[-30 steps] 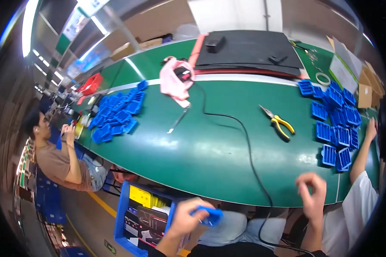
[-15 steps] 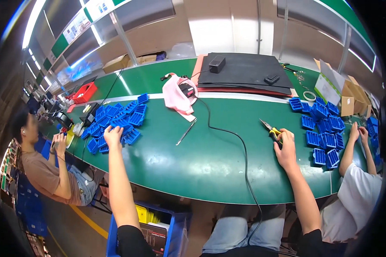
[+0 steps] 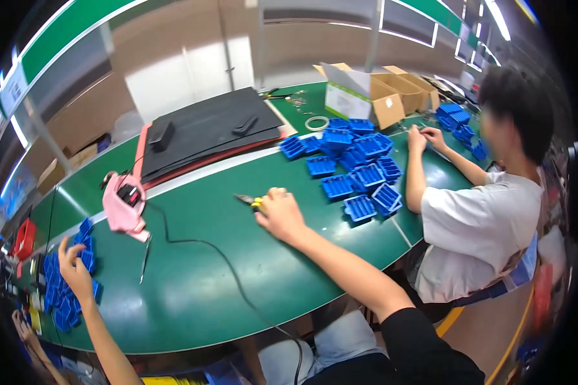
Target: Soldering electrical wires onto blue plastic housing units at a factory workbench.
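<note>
My left hand (image 3: 77, 276) is raised over a heap of blue plastic slotted holders (image 3: 52, 292) at the left, fingers apart with nothing visible between them. On the green table (image 3: 192, 298), my right hand (image 3: 281, 213) has its fingers curled around a pair of pliers (image 3: 255, 203) with yellow-and-black handles. The pliers' jaws point to the far left. Past that hand, to the right, lies a second pile of similar blue holders (image 3: 359, 200), several of them overlapping.
A pink cloth (image 3: 121, 212) with a black device and slim metal tweezers (image 3: 146, 260) lie left of centre. A black cable (image 3: 228, 263) crosses the table. Black sheets (image 3: 205, 141) are stacked behind. Cartons (image 3: 392, 106), a tape roll (image 3: 316, 123) and a seated co-worker (image 3: 478, 218) are rightward.
The view has swung to the right, bringing the right-hand co-worker fully into sight. My left hand's fingers have spread apart; my right hand still holds the pliers.
</note>
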Tool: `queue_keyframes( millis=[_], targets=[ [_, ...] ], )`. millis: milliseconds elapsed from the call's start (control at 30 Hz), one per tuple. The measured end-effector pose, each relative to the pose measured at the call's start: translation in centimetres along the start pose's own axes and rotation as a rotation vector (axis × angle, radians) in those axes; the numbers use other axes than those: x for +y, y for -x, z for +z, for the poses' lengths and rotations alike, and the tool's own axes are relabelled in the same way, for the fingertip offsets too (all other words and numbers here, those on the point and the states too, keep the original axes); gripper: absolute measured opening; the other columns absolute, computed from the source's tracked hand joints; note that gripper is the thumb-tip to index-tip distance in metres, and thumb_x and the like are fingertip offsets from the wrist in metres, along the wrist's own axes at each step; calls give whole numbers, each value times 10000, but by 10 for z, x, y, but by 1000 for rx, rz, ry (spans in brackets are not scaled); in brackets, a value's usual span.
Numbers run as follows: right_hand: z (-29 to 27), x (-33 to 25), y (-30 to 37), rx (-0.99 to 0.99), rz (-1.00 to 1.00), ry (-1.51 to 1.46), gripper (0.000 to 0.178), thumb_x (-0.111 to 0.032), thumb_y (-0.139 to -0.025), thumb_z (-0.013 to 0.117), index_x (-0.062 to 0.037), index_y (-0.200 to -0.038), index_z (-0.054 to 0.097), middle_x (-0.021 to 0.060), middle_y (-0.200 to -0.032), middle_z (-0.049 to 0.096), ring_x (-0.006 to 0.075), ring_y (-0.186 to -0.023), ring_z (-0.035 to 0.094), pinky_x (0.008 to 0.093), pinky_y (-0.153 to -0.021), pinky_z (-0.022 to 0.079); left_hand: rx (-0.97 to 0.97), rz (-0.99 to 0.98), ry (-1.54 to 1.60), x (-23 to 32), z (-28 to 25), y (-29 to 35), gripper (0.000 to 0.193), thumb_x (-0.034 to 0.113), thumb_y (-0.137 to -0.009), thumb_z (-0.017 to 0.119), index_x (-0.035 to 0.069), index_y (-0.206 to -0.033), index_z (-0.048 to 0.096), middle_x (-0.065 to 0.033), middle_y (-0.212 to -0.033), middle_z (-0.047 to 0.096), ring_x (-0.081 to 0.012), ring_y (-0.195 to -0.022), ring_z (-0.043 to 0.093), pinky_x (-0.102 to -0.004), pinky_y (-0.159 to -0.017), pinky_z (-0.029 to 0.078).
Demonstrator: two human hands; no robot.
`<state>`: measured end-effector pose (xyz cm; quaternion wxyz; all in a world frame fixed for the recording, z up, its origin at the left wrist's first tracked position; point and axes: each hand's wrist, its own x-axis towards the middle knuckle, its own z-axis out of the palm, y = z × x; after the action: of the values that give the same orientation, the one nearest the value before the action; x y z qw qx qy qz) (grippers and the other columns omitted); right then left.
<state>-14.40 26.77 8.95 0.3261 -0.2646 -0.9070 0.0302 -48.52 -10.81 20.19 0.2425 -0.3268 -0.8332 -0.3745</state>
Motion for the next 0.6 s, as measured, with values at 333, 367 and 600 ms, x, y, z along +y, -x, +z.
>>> queue_keyframes(
  millis=[333, 367, 600],
  targets=[
    [1, 7, 0, -16, -19, -148, 318, -294, -754, 658, -25, -914, 604, 149, -998, 521, 301, -1026, 487, 428, -805, 412, -572, 677, 502, 352, 147, 87, 115, 72, -738, 642, 23, -842, 650, -127, -995, 649, -306, -949, 609, -391, -838, 478],
    [9, 5, -3, 298, -123, -92, 339, -299, -756, 639, -21, -947, 605, 157, -1015, 516, 314, -1056, 472, 459, -816, 423, -622, 755, 474, 373, 161, 96, 179, 142, -730, 710, 46, -875, 666, -103, -1002, 647, -296, -958, 611, -392, -826, 485],
    [1, 4, -4, -6, 63, -245, 286, -300, -761, 685, -19, -805, 660, 166, -1016, 570, 303, -1011, 510, 409, -813, 417, -932, 992, 312, 456, 244, 159, 374, 231, -693, 775, 70, -1008, 653, -153, -1233, 522, -334, -1146, 498, -417, -911, 455]
  ],
)
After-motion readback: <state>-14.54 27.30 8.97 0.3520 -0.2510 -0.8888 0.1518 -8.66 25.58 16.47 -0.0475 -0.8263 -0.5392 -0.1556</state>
